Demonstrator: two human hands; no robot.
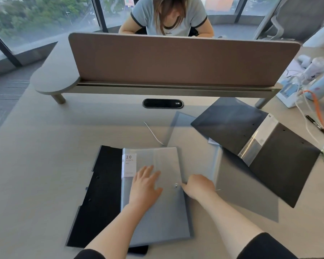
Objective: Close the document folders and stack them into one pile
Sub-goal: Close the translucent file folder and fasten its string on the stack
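A grey translucent folder (157, 217) with a "20 pockets" label lies shut on top of a black folder (99, 193) near the desk's front. My left hand (145, 185) rests flat on the grey cover, fingers spread. My right hand (199, 186) is at the grey folder's right edge, fingers curled beside a small metal button (176, 186); what it pinches is hidden. A translucent grey flap (238, 187) spreads out to the right. Another black folder (254, 139) lies open, cover side up, at the right rear.
A brown divider screen (176, 60) on a raised shelf crosses the desk behind, with a person seated beyond it. A cable port (163, 103) sits below it. Bottles, cables, a pen (316, 126) and clutter crowd the right edge. A thin white cord (153, 133) lies mid-desk.
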